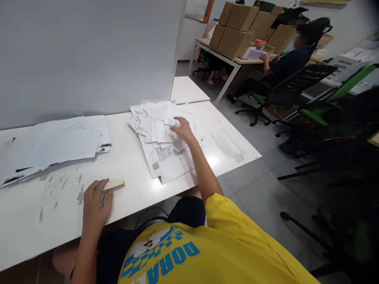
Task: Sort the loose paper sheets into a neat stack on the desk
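Note:
My left hand (97, 201) rests on the white desk with its fingers curled round the near end of a cream-coloured stapler (115, 184), which lies on the desktop. Over a loose pile of papers (148, 128) is my right hand (182, 129), its thumb and fingers apart in a curve. A small printed sheet (170, 120) lies at those fingertips on top of the pile; whether they touch it is hard to tell. Beneath the pile, a larger sheet with a printed plan (168, 154) shows near the desk edge.
A broad stack of white sheets (68, 136) with dark smudged edges lies on the left of the desk (130, 165). A grey partition (89, 55) stands behind. Beyond are cardboard boxes (237, 39) on another table, a seated person (291, 65) and office chairs (308, 81).

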The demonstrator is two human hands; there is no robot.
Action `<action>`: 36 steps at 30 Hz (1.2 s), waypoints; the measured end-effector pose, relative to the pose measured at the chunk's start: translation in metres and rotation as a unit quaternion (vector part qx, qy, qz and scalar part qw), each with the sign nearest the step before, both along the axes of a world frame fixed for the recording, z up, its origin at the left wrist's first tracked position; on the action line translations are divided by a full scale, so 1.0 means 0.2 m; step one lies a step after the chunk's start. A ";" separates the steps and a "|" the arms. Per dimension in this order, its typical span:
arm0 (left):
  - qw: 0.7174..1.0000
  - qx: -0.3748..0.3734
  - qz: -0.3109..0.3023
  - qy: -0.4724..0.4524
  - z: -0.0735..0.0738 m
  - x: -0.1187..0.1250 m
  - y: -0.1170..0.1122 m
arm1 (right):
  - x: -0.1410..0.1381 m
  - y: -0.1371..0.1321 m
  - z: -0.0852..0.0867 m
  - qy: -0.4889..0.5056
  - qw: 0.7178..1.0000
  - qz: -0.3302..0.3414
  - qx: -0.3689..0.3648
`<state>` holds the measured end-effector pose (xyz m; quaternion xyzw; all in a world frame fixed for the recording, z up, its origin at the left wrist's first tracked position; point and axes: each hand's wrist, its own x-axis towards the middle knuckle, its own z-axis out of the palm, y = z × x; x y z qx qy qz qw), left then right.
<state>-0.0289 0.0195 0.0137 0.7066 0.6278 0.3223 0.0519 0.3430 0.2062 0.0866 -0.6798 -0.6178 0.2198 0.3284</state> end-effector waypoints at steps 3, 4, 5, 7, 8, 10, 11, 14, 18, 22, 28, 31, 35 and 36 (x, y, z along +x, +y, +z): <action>1.000 0.005 0.004 0.019 0.00 0.01 0.00 | 0.23 -0.04 -0.08 -0.054 0.996 -0.009 -0.077; 1.000 0.005 0.006 0.023 0.01 0.01 -0.01 | 0.26 -0.06 -0.11 -0.059 0.995 -0.015 -0.085; 1.000 0.004 0.009 0.026 0.01 0.01 -0.01 | 0.28 -0.08 -0.14 -0.058 0.994 -0.024 -0.085; 0.999 0.000 0.016 0.032 0.01 0.01 -0.01 | 0.28 -0.12 -0.19 -0.048 0.995 -0.044 -0.071; 0.999 -0.002 0.019 0.034 0.01 0.01 -0.02 | 0.28 -0.14 -0.21 -0.047 0.996 -0.058 -0.056; 0.999 -0.005 0.025 0.034 0.01 0.01 -0.01 | 0.27 -0.16 -0.24 -0.043 0.995 -0.083 -0.021; 0.999 -0.007 0.026 0.032 0.01 0.01 -0.01 | 0.26 -0.16 -0.25 -0.034 0.995 -0.093 -0.006; 0.999 -0.008 0.029 0.025 0.01 0.00 0.00 | 0.28 -0.16 -0.28 0.037 0.993 -0.112 0.028; 0.999 -0.008 0.025 0.018 0.01 -0.01 0.00 | 0.33 -0.15 -0.28 0.079 0.989 -0.123 0.038; 0.999 -0.010 0.027 0.021 0.00 -0.02 0.01 | 0.34 -0.07 -0.23 0.029 0.990 -0.127 0.054; 1.000 0.003 0.028 0.010 -0.02 -0.03 0.01 | 0.29 0.13 -0.16 -0.051 0.998 -0.032 0.023; 1.000 0.004 0.026 0.010 -0.02 -0.03 0.01 | 0.29 0.17 -0.17 -0.056 0.998 -0.006 0.003; 1.000 0.009 0.021 0.011 -0.02 -0.04 0.01 | 0.31 0.18 -0.19 -0.084 0.996 0.003 0.002; 1.000 0.009 0.021 0.012 -0.03 -0.04 0.01 | 0.32 0.18 -0.19 -0.103 0.995 0.006 0.005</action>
